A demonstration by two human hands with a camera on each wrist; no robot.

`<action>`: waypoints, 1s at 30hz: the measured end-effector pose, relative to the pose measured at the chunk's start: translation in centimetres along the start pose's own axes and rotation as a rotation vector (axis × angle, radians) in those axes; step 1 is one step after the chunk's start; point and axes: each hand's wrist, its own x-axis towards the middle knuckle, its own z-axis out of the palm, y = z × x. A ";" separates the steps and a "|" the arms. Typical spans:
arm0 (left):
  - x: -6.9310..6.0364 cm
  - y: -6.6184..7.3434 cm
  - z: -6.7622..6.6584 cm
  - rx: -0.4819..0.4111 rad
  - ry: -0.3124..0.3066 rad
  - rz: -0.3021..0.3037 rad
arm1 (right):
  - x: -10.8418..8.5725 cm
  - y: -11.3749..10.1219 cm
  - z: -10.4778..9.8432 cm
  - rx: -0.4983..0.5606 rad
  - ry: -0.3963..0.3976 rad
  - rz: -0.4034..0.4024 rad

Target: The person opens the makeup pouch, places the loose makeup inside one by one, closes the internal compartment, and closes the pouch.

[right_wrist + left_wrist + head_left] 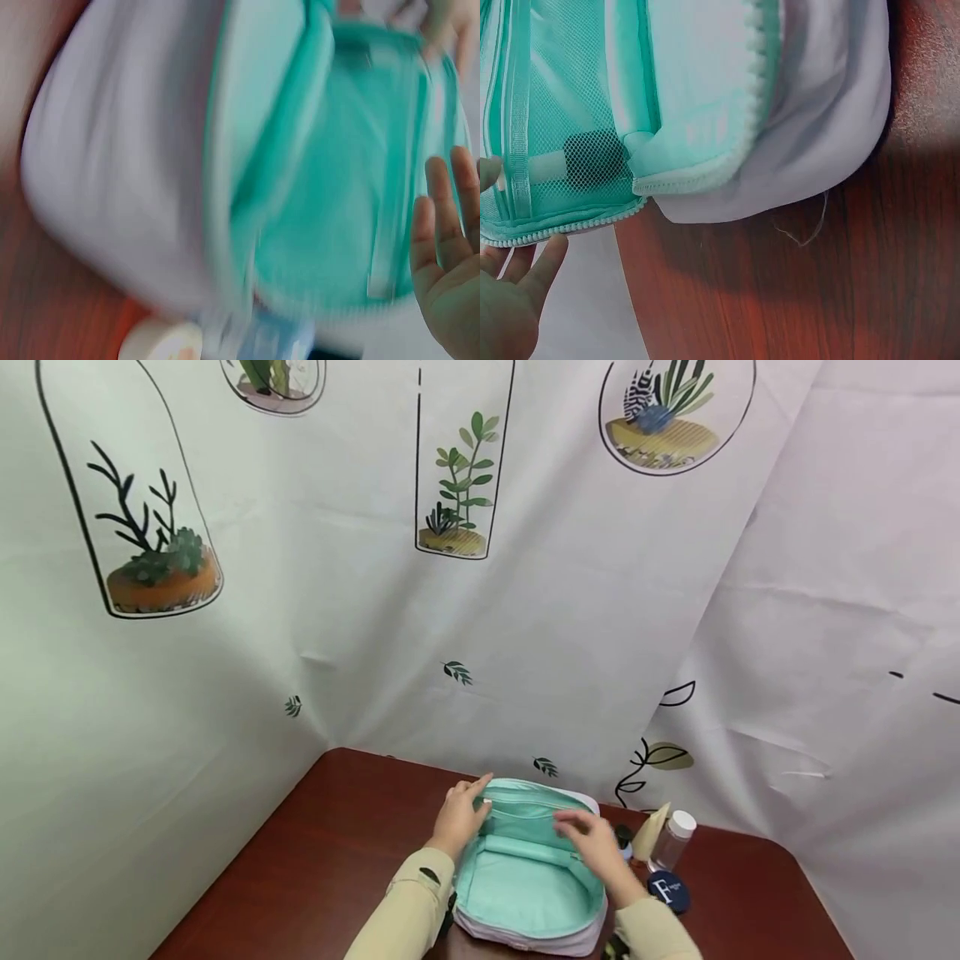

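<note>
A toiletry bag (pixel 528 893) lies unzipped on the table, pale lilac outside and mint green inside. Its lid, with a mesh pocket (pixel 525 825), stands raised at the back. My left hand (pixel 454 820) pinches the lid's left edge, thumb inside and fingers (pixel 544 274) outside. Behind the mesh is a small item with a dark part (pixel 594 159) and a pale part; its kind is unclear. My right hand (pixel 594 845) is held before the lid's right side, fingers extended and holding nothing; the right wrist view is blurred.
Right of the bag stand a clear bottle (pixel 670 843) with a white cap, a cream-coloured tube (pixel 649 833) and a black-topped item (pixel 622 837). Nearby is a round dark blue container (pixel 668 892) marked F. A printed cloth (pixel 480 610) hangs behind the brown table (pixel 360 835).
</note>
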 end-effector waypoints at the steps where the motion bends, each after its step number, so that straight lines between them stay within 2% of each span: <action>1: 0.1 0.0 -0.1 -0.003 -0.003 0.001 | -0.1 0.3 -1.2 -0.008 0.022 0.027; 4: 0.2 0.1 -0.2 -0.007 0.006 -0.007 | -0.5 1.7 -4.2 -0.136 0.055 0.087; 8: 0.2 0.2 -0.2 -0.012 0.015 -0.043 | -1.8 4.2 -6.9 -0.372 0.010 0.144; 13: 0.2 0.1 -0.1 -0.006 0.016 -0.056 | -3.3 6.7 -7.6 -0.538 -0.074 0.204; 18: 0.1 0.1 0.2 0.004 0.043 -0.075 | -4.1 8.2 -7.0 -0.724 -0.075 0.142; 26: 0.2 0.5 0.5 -0.006 0.031 -0.072 | -4.4 9.4 -6.6 -0.809 -0.027 0.088; 30: 0.3 0.7 0.6 -0.005 0.030 -0.075 | -4.4 9.5 -6.9 -0.780 0.006 0.074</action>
